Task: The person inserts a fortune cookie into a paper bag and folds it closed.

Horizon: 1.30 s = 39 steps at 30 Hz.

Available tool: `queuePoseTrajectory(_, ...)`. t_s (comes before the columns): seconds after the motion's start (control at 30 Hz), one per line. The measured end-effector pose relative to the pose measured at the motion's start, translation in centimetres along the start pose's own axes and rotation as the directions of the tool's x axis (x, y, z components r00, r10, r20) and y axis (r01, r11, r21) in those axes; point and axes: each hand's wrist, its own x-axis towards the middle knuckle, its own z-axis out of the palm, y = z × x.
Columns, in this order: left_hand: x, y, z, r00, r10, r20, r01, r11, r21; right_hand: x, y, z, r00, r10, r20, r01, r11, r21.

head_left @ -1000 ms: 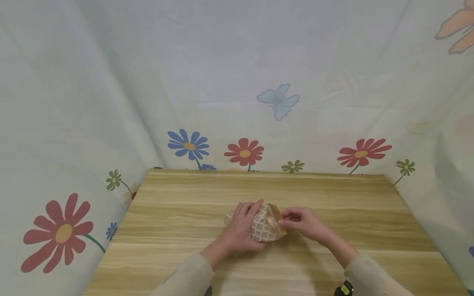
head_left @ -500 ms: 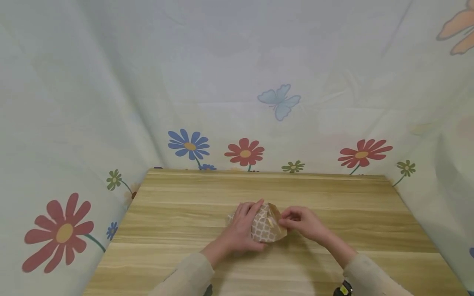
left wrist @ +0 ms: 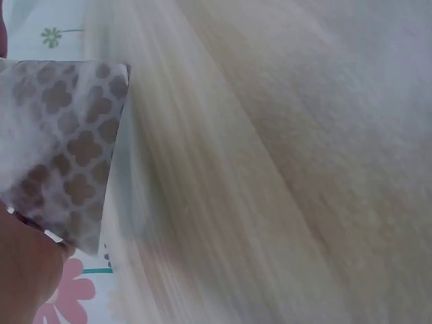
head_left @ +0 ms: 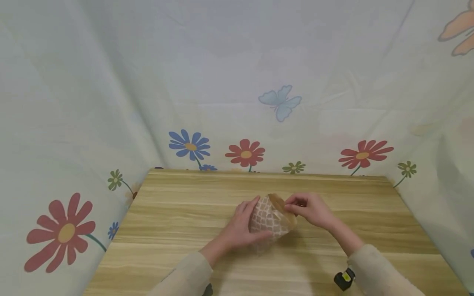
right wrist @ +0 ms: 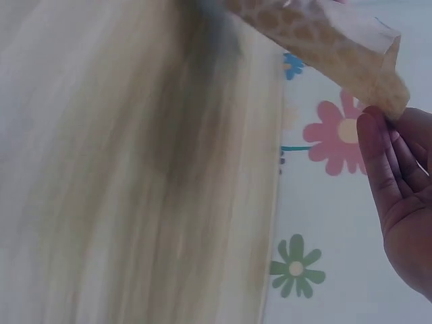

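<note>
Between my hands is a small paper bag (head_left: pixel 267 224), tan with a white quatrefoil lattice and plain brown inside its mouth. My left hand (head_left: pixel 240 225) grips it from the left, the thumb across its near side and the fingers at the far side. At the right, my right hand (head_left: pixel 310 209) pinches the brown edge of the mouth between thumb and fingertips. The right wrist view shows that pinch on the bag's corner (right wrist: pixel 388 94). In the left wrist view a flat patterned end of the bag (left wrist: pixel 81 148) sticks out by the hand. Whatever the bag may contain is hidden.
A wood-grain table (head_left: pixel 185 189) lies under both hands. Pale cloth (head_left: pixel 222 61) printed with flowers and butterflies hangs behind it and at the sides. A black strapped device (head_left: pixel 344 278) sits at the right wrist.
The bag has turned, its mouth shifting right and away from me and its left end swinging toward me. My right hand has moved slightly up and right with the pinched edge.
</note>
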Motion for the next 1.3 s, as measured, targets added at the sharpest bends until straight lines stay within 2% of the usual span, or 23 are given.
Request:
queuePoseTrajectory(0.2, 0.2, -0.2, -0.1, 1.000, 0.020, -0.009, -0.021, 0.998, -0.057, 0.4, -0.2, -0.7, 0.999, -0.027, 0.023, 0.028, 0.999, -0.027)
queuePoseTrajectory(0.43, 0.8, -0.3, -0.1, 0.998, 0.051, -0.033, -0.056, 0.980, -0.190, 0.7, -0.1, -1.1, 0.999, -0.031, 0.040, 0.032, 0.999, -0.027)
queuePoseTrajectory(0.67, 1.5, -0.2, 0.1, 0.997, -0.055, -0.057, 0.037, 0.959, -0.283, 1.2, -0.2, -0.9, 0.998, -0.041, 0.049, 0.042, 0.999, -0.032)
queuePoseTrajectory(0.8, 1.8, 0.0, 0.1, 0.994, -0.105, -0.043, 0.084, 0.934, -0.348, 1.6, -0.1, -0.5, 0.998, -0.040, 0.043, 0.041, 0.998, -0.041)
queuePoseTrajectory(0.97, 2.0, -0.2, 0.2, 0.993, -0.112, -0.036, 0.087, 0.906, -0.414, 2.0, -0.1, -0.1, 0.998, -0.037, 0.043, 0.038, 0.999, -0.032)
queuePoseTrajectory(1.3, 1.9, -0.1, 0.2, 0.989, -0.141, -0.052, 0.100, 0.876, -0.471, 2.5, 0.4, 0.3, 0.999, -0.022, 0.049, 0.023, 1.000, -0.014)
